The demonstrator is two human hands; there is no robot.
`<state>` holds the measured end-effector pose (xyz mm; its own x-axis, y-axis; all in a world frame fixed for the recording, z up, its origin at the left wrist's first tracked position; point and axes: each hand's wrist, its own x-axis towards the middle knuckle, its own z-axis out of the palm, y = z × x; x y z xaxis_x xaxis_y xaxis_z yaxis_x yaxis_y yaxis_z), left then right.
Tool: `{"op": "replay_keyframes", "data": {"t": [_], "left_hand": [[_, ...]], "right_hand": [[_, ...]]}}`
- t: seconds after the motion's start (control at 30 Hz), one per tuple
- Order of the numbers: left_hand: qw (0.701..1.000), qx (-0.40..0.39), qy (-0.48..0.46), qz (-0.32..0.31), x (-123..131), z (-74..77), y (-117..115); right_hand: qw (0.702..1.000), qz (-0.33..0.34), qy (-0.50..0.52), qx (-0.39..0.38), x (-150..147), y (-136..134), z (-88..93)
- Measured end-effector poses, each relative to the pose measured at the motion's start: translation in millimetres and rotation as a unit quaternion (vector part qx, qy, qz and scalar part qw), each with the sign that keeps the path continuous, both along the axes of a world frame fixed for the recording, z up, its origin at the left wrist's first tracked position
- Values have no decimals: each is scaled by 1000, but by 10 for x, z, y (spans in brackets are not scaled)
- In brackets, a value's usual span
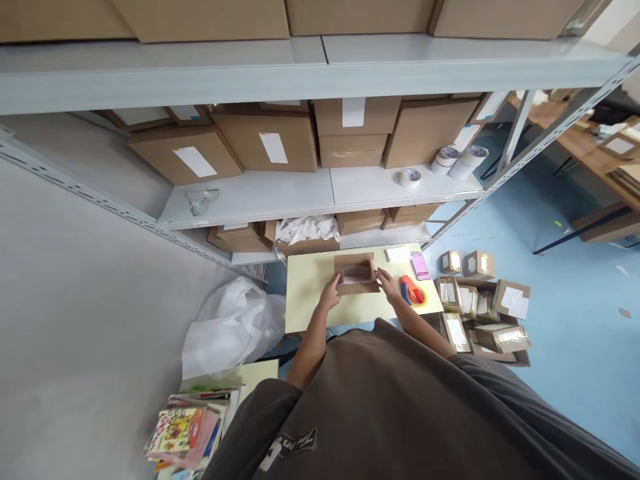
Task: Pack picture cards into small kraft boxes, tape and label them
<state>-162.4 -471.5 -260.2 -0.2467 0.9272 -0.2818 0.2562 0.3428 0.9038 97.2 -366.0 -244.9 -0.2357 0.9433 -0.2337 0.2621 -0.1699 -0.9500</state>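
Observation:
A small open cardboard box (359, 288) stands on the pale yellow table (310, 313) in front of me, its flaps spread. My left hand (331, 292) grips the box's left side. At its right side, my right hand (385, 280) has its fingers on the edge of a flap. Something pale lies inside the box, too indistinct to name. Right of my right hand rests a red and blue tape dispenser (411, 291) with a yellow roll. Behind it are a white stack of paper (397, 254) and a purple item (420, 265).
A metal shelf (280, 193) with cardboard boxes and tape rolls (411, 177) rises behind the table. To the right, a large carton (523, 357) holds several packed boxes. A white plastic bag (235, 320) and a magazine pile (183, 433) sit at left.

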Motion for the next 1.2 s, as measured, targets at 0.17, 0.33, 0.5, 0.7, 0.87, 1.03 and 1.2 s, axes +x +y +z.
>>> {"op": "replay_keyframes", "data": {"t": [0.17,0.33,0.5,0.7,0.87,1.03,1.2], "left_hand": [[993,-9,97,-72,144,-56,-78],[997,-3,80,-22,-76,-27,-116],[990,-17,117,71,-217,-27,-92],[983,-55,169,50,-296,2,142],[979,-54,187,-57,-488,152,466],[978,-62,187,-71,-472,108,368],[982,-36,178,-52,-476,109,284]], "right_hand": [[992,80,-93,-18,-118,-29,-36],[998,51,-42,-22,-108,-119,-150],[996,22,-92,1,-278,-209,-301],[956,21,-282,71,-381,-72,-312],[937,119,-309,110,-416,123,-190],[938,133,-294,126,-400,-35,-243],[930,121,-319,138,-370,-173,-261]]}}
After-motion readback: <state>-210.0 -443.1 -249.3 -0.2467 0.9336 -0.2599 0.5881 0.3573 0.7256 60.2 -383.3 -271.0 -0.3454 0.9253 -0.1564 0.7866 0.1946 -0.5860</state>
